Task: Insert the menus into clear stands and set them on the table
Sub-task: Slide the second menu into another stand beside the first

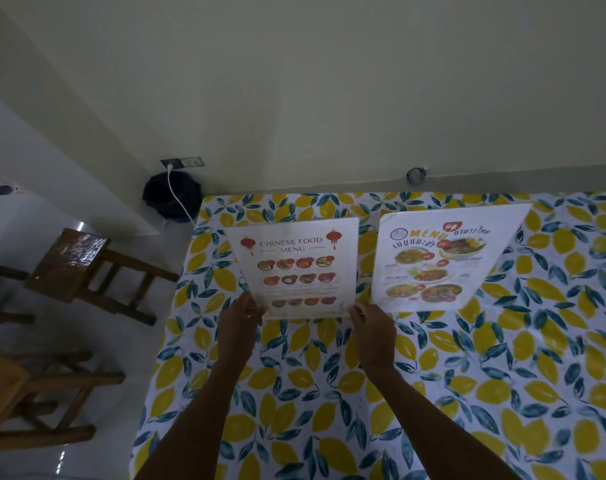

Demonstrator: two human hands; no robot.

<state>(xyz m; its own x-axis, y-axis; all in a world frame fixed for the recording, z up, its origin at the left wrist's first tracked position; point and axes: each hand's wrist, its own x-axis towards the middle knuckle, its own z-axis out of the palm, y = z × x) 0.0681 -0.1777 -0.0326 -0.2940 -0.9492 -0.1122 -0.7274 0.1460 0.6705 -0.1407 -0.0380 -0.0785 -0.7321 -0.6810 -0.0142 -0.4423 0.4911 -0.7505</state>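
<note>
Chinese food menu (296,268) upright, lower corners pinched by left hand (241,315) and right hand (370,323), arms outstretched.

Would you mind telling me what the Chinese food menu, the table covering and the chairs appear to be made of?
Chinese food menu: printed paper, seemingly inside a clear glossy stand, judging by the faint sheen; hard to confirm.
Table covering: lemon-print sheet, probably wipeable vinyl or cloth; the finish looks matte.
Chairs: brown wood, varnished, the seat reflecting light.
</note>
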